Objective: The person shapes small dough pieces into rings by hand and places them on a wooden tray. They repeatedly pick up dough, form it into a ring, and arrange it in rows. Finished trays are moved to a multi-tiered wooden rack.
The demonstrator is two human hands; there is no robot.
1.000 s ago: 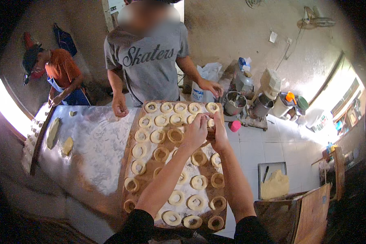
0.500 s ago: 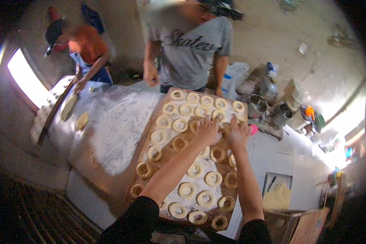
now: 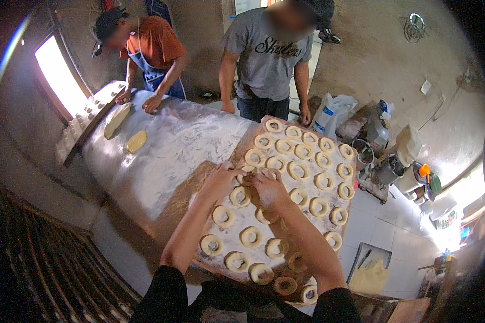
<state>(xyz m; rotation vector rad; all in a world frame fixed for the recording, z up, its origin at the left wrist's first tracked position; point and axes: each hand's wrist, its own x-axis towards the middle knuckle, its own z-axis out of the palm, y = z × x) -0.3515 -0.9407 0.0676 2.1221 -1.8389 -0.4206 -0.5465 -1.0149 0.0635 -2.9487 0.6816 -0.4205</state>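
my black sleeves come in at the bottom, and closest to them on the board lies a dough ring near the right sleeve. the wooden board, dusted with flour, stretches away from me and carries many more pale rings, set out in loose rows. my right forearm crosses over the board and shades some rings beside it.

my left hand and right hand are close together near the board's left edge, over one ring that sits between them. the fingers of both hands curl down at it; i can't tell whether they pinch it or just touch it.

past the board's left side is a shiny table, smeared with white flour, with a yellow lump and a longer pale lump on it. off to the right, down on the floor, a tray holds a yellowish slab.

beyond the board stands a co-worker in a grey shirt, arms hanging. a co-worker in an orange shirt leans over the far end of the table.
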